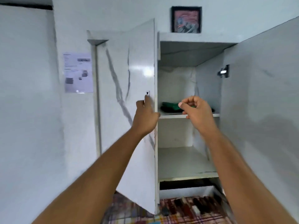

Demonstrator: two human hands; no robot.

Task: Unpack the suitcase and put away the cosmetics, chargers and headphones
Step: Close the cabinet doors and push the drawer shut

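Observation:
A white marble-patterned cupboard (191, 38) stands in front of me with both doors swung out. My left hand (145, 115) grips the edge of the left door (129, 94) beside its small metal handle (147, 94). My right hand (197, 109) hovers in front of the upper shelf (171, 116), fingers loosely curled and holding nothing. Behind that hand a folded green and dark cloth (169, 107) lies on the shelf. The lower shelf (182, 162) is bare. No suitcase, cosmetics, chargers or headphones are in view.
The right door (262, 102) stands wide, its hinge (224, 71) showing. A framed picture (186, 20) sits on the cupboard top. A printed sheet (78, 71) is stuck on the wall at left. A checked cloth (178, 212) lies below the cupboard.

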